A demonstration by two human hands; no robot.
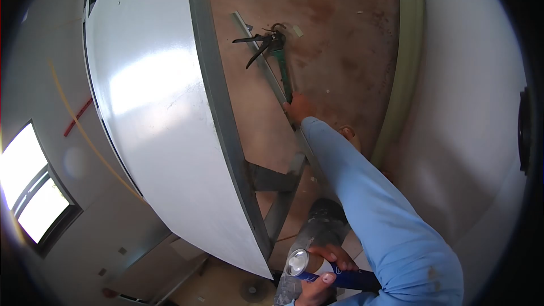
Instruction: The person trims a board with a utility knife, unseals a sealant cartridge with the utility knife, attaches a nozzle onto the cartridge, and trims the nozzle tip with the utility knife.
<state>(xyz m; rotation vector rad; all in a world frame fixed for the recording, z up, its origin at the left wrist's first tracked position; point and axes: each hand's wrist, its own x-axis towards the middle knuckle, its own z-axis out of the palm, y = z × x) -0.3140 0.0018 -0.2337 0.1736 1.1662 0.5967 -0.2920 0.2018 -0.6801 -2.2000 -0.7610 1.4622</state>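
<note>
A caulking gun with a black handle and trigger and a green barrel lies over the brownish floor. My right hand, in a light blue sleeve, is closed around the barrel's lower end, beside a long thin metal strip. Near the bottom edge my left hand grips a dark blue cylindrical cartridge, its pale round end facing up and left. The thumb lies on one side of the cartridge, the fingers on the other.
A big glossy white panel with a grey metal edge stands at the left. Metal braces join its lower part. At the right, a pale green band runs beside a white wall. Small scraps lie on the floor.
</note>
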